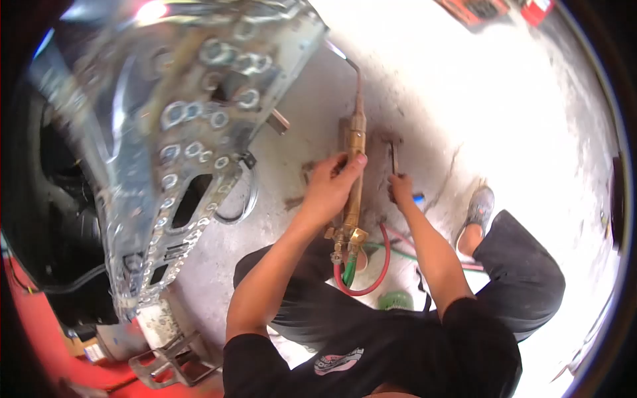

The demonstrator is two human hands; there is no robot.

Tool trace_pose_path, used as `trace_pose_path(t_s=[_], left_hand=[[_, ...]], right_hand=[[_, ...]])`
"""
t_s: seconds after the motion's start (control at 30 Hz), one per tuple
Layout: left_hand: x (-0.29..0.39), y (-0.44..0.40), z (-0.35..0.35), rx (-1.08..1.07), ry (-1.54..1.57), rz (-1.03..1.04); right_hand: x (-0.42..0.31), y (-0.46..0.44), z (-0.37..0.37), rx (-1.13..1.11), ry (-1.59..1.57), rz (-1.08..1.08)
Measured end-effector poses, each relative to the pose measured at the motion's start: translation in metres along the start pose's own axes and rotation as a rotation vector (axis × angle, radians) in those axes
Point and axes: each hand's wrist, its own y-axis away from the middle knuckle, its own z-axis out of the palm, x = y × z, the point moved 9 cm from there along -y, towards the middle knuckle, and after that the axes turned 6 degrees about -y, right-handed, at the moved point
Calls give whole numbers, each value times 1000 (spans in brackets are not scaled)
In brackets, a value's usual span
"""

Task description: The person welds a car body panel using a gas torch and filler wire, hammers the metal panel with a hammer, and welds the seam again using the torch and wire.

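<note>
My left hand [335, 186] is wrapped round the brass body of a gas torch [357, 142]. The torch points up and away, with a flame visible at its bent tip beside the metal panel's edge. Red and green hoses leave its valve end near my lap. My right hand [400, 188] is closed on a thin tool [394, 158], held low over the floor to the right of the torch; its far end is small and hard to make out. The large metal panel [199, 126], covered with round weld marks and holes, stands at the left.
A metal bracket [176, 361] and a red surface [40, 331] lie at the lower left. Near my lap sits a green container [395, 300], with the red hose [385, 265] looping beside it. An orange-red object [474, 9] is at the top right.
</note>
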Motion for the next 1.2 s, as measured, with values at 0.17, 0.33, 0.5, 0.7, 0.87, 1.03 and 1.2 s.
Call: trace_pose_path(t_s=[0.17, 0.33, 0.5, 0.7, 0.87, 1.03, 1.2], left_hand=[[-20, -7, 10, -1, 18, 70], [-43, -4, 33, -167, 115, -62], [5, 33, 42, -183, 211, 37], [18, 63, 47, -171, 198, 133], [-9, 45, 57, -152, 274, 122], [-16, 40, 57, -180, 283, 82], [-8, 44, 56, -185, 271, 102]], right_hand=[[-111, 73, -55, 147, -91, -331], [-313, 228, -21, 6, 40, -852], [-424, 361, 40, -73, 452, -1377], [-469, 411, 104, -75, 693, -1701], [-473, 410, 121, 52, 874, -1724], [-478, 412, 120, 121, 944, -1695], [-486, 424, 123, 101, 942, -1831]])
